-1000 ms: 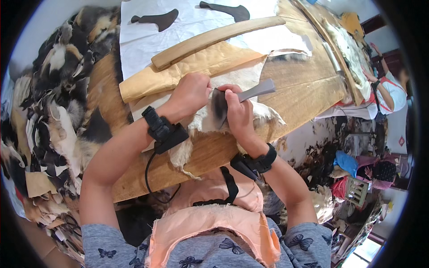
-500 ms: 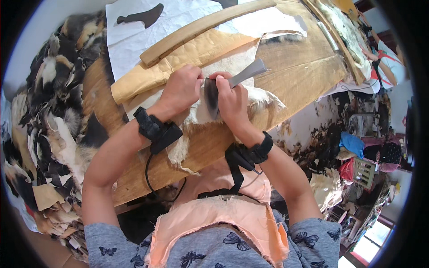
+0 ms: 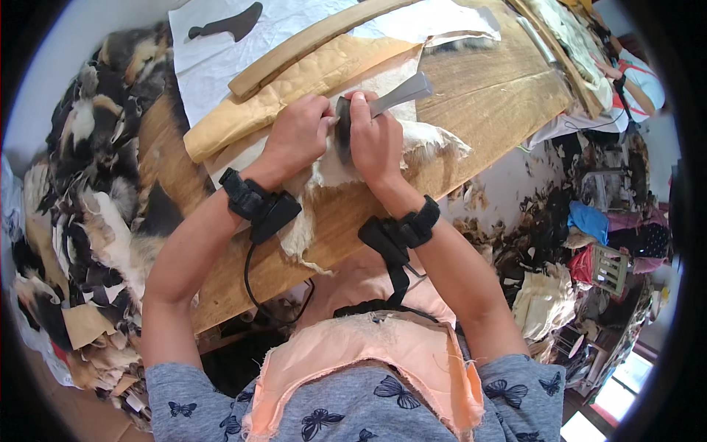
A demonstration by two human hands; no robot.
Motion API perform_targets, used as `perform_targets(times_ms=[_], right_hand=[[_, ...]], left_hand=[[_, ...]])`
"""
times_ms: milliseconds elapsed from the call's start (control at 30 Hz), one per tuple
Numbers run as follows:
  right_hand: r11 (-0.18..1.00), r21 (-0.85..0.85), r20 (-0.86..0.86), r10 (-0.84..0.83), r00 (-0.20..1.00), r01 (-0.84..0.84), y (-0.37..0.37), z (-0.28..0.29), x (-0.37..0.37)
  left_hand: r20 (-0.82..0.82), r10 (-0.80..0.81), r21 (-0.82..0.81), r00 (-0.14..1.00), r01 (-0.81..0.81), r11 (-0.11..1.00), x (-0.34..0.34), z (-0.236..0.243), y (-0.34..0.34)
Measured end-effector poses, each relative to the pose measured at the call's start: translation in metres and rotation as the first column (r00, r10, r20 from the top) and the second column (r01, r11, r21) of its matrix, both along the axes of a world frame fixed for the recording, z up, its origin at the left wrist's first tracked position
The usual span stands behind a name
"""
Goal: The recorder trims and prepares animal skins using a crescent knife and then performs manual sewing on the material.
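Observation:
A pale animal hide with furry, ragged edges lies on the slanted wooden board before me. My right hand is wrapped round a knife with a broad dark blade and a grey flared end that sticks out up and to the right. The blade points down toward the hide, close to my left fingers. My left hand is closed in a pinch at the hide; its fingertips are partly hidden, and the hide's edge seems to be between them. A narrow strip of hide hangs toward me.
Beyond my hands lie a rolled yellow padded sheet, a curved wooden bar and white paper bearing a dark shaped piece. Fur scraps heap at left. Another person's arm shows at far right.
Both hands have shifted slightly, with the knife tipped a little and its blade drawn farther from me. The view has moved slightly too. Both hands keep their closed grip.

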State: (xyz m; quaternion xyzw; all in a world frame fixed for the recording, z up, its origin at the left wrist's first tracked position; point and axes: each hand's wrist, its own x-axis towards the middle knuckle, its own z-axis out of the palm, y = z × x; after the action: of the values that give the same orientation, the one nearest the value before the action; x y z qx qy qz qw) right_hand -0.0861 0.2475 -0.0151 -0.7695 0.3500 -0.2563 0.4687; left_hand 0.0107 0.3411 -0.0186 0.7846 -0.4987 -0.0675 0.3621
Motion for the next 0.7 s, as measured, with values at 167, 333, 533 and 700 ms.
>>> perform_targets(times_ms=[167,333,533,700], right_hand=[[0.994,0.023,-0.008,0.104,0.995,-0.104,0.001,-0.002,-0.010],[0.976,0.109,-0.039,0.195,0.980,-0.190,0.001,0.010,-0.022],[0.934,0.093,0.056,0.341,0.938,-0.345,-0.007,0.002,-0.031],[0.893,0.229,0.075,0.382,0.921,-0.389,-0.007,0.004,-0.035]], left_hand=[[-0.004,0.053,-0.027,0.999,-0.053,0.998,-0.004,0.007,0.004],[-0.093,0.106,-0.033,0.990,-0.110,0.993,-0.013,0.024,0.018],[-0.141,0.144,-0.055,0.979,-0.153,0.987,-0.026,0.035,0.029],[-0.165,0.193,-0.159,0.967,-0.220,0.963,-0.031,0.040,0.037]])
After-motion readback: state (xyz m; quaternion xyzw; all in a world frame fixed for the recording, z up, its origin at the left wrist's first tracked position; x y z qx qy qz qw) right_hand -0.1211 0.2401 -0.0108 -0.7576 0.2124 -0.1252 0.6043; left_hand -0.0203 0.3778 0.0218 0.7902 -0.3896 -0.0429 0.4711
